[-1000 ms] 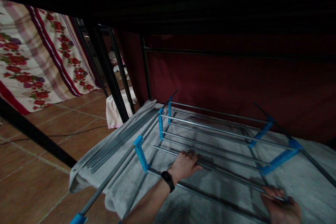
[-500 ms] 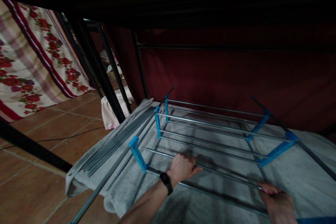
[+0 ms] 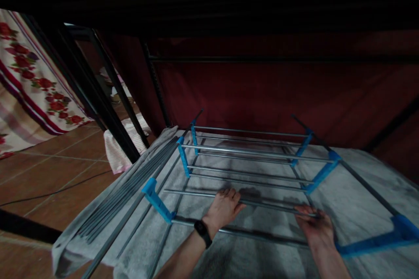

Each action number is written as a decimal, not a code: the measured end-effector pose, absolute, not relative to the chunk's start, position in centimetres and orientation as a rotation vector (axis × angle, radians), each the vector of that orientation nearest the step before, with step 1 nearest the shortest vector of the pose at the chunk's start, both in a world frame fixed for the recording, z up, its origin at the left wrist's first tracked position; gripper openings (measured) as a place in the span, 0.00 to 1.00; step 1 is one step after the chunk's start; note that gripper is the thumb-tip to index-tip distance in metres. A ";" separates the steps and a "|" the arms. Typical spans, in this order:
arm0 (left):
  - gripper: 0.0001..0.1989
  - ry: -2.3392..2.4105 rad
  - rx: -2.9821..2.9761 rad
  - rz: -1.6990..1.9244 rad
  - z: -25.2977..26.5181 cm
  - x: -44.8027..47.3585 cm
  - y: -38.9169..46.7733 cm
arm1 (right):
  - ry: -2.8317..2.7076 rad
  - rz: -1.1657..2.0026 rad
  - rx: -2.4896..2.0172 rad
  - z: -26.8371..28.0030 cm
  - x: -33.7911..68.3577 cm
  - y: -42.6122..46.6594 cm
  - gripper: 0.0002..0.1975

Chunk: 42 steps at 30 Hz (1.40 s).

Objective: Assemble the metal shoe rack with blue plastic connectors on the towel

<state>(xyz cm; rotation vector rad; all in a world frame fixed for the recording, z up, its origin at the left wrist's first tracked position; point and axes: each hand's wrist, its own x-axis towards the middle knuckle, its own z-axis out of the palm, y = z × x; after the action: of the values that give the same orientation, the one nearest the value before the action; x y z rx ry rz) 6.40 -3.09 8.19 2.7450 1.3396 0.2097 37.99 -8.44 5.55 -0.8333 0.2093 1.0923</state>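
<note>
A loose grey metal tube lies across the near part of a rack frame made of tubes and blue plastic brackets. My left hand, with a dark band on its wrist, is closed over the tube's middle. My right hand has its fingers wrapped round the tube near its right end. The tube's left end is free, apart from the near left blue bracket. Below it, a fixed tube runs from that bracket toward the near right blue bracket, passing behind my right hand.
A bundle of several metal tubes lies on the left of the grey blanket. Farther back, crossbars join the other brackets. Black metal posts stand at left, a dark red cloth hangs behind, and a cable crosses the tiled floor.
The view has turned to the right, bringing the near right blue bracket into fuller sight. Both hands keep hold of the tube; my right hand sits closer to my left in the picture.
</note>
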 end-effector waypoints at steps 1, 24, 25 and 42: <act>0.20 1.304 2.749 0.191 8.3 6.9 -3.2 | 0.185 1.101 -0.803 6.0 37.2 -8.4 0.09; 0.22 1.360 2.870 0.214 11.5 11.7 2.5 | -0.340 0.330 -1.415 5.8 42.8 -3.7 0.30; 0.22 1.346 2.881 0.225 11.6 12.3 2.7 | -0.360 0.301 -1.439 5.8 43.6 -3.4 0.32; 0.22 1.216 2.876 0.186 13.3 16.9 4.0 | -0.694 0.229 -1.429 6.0 47.3 -0.1 0.25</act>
<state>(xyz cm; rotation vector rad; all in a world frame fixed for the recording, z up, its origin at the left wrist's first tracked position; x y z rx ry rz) 16.89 3.99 13.35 2.8756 1.2164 0.1859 47.29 -0.08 5.95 -1.4286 -0.6941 0.2290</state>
